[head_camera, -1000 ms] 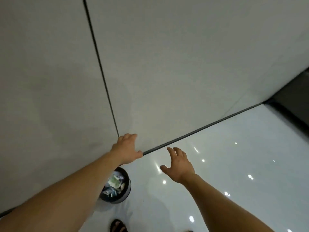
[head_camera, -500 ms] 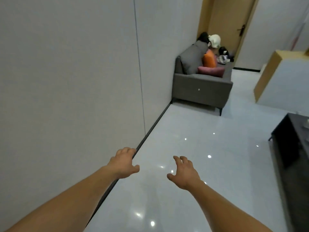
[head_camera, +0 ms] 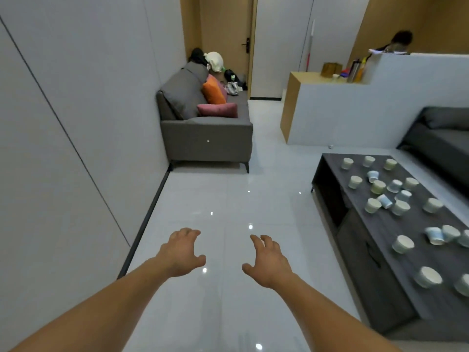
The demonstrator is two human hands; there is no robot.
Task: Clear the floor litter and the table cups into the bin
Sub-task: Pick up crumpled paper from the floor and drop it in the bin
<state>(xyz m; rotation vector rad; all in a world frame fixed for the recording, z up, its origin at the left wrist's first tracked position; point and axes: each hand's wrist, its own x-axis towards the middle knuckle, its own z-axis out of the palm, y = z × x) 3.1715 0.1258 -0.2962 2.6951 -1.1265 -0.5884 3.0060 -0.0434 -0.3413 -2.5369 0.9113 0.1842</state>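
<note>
Several pale paper cups [head_camera: 378, 187] stand and lie scattered across the dark grey coffee table [head_camera: 365, 240] at the right. My left hand [head_camera: 181, 251] and my right hand [head_camera: 267, 261] hover side by side over the glossy white floor [head_camera: 228, 199], both empty with fingers spread. Both hands are well left of the table and touch nothing. A small bit of litter [head_camera: 331, 146] lies on the floor beyond the table's far end. The bin is out of view.
A grey sofa [head_camera: 205, 133] with orange and pink cushions stands against the left wall ahead. A white and wood counter [head_camera: 330, 113] is at the back right, with a person behind it. A dark sofa [head_camera: 441, 138] sits beyond the table.
The view has swung up and to the right, away from the wall and the bin. The bin has left the frame and the table with cups has come in. Both hands stay empty.
</note>
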